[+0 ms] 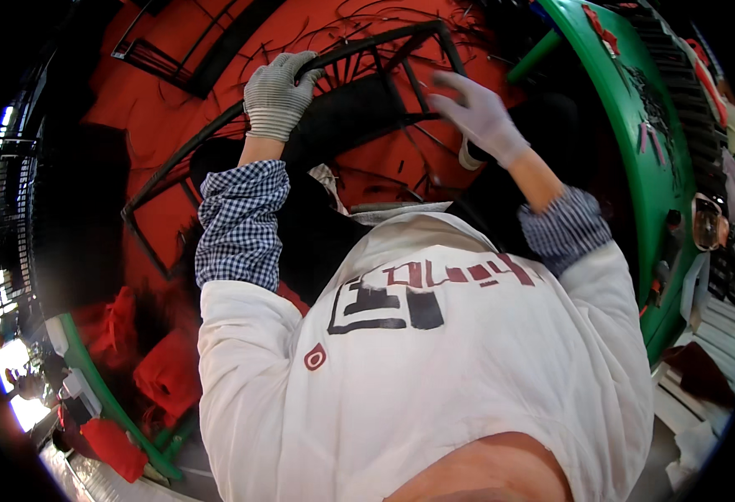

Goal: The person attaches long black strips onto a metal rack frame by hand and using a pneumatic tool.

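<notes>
My left hand (279, 96), in a grey knitted glove, is closed around the top bar of a black frame (384, 38) with thin bars across it. The frame stretches over my lap and tilts down toward the left. My right hand (486, 119), in a pale glove, hovers by the frame's right end, slightly blurred. Its thumb and fingers are apart, and I see nothing between them. Under the frame, a dark panel (346, 113) lies between my hands.
A red covering (99, 171) spreads beneath, strewn with thin dark strands. Another black frame (154, 63) lies at the far left. A green table (614, 92) with small loose pieces curves along the right. Red cloth (171, 376) lies bunched at lower left.
</notes>
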The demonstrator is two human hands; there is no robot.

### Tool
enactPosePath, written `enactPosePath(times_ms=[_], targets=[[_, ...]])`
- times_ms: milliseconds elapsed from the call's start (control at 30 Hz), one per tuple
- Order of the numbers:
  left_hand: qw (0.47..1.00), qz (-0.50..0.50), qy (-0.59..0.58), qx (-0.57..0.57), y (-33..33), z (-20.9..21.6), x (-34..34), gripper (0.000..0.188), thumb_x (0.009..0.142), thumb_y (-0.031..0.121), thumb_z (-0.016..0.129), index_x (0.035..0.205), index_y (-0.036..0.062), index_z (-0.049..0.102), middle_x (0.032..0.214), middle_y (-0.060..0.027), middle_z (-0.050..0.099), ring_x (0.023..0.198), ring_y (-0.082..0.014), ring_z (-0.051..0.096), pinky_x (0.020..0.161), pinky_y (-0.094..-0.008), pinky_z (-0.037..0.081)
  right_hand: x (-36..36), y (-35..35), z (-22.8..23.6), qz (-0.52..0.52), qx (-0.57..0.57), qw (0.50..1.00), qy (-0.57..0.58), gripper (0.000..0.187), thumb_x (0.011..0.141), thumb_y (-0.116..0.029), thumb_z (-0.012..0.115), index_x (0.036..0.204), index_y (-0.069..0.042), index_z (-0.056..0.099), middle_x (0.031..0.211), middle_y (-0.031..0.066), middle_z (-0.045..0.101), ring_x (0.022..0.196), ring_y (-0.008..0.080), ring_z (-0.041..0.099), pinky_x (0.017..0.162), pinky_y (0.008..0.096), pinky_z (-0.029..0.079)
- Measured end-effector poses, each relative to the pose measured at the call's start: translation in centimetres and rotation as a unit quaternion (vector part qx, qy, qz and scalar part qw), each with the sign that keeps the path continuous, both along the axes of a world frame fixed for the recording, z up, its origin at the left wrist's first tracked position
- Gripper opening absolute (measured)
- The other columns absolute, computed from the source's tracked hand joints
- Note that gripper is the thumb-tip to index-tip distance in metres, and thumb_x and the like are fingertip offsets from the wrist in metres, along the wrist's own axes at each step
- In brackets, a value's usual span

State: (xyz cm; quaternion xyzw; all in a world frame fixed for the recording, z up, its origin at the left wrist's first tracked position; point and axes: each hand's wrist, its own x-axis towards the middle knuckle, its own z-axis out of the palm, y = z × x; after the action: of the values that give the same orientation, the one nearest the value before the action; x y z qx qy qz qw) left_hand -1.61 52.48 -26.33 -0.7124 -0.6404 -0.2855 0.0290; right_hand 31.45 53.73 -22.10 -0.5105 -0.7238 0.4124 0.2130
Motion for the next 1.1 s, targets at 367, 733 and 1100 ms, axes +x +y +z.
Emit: enactPosePath(times_ms=[367,733,1100], targets=[[0.994,-0.067,0.085,0.023,-5.7,4.5,2.9,0.041,0.078,0.027,0.078,0.117,0.0178,0.069,0.108,-0.0053,0.070,0.095,-0.0287,0.067,0.079,-0.0398,0.052,-7.5,-4.9,-0.3,0.003,-0.294,0.938,0.185,0.026,0.103,-0.025,0.052,0.102,-0.002,0.064,0.077,0.0060,0.068,0.047,0.0102,0.054,0.042,0.0252,0.041],[0.984,-0.080,0.156,0.036,-6.5,4.7,7.1,0.041,0.079,0.045,0.074,0.105,0.0136,0.070,0.091,-0.0027,0.069,0.083,-0.0220,0.066,0.073,-0.0368,0.046,-3.4,-7.7,5.5,0.079,-0.378,0.889,0.247,0.028,0.103,-0.023,0.054,0.096,0.001,0.067,0.080,0.0060,0.073,0.049,0.0052,0.054,0.044,0.0197,0.043],[0.981,-0.061,0.173,0.068,-6.2,5.4,7.2,0.033,0.080,0.043,0.073,0.094,0.0135,0.071,0.079,-0.0020,0.066,0.076,-0.0232,0.062,0.072,-0.0391,0.048,-3.3,-3.8,5.5,0.210,0.412,0.886,-0.041,0.043,0.083,-0.022,0.075,0.125,-0.018,0.063,0.108,0.0009,0.069,0.091,0.0174,0.069,0.070,0.0295,0.057]])
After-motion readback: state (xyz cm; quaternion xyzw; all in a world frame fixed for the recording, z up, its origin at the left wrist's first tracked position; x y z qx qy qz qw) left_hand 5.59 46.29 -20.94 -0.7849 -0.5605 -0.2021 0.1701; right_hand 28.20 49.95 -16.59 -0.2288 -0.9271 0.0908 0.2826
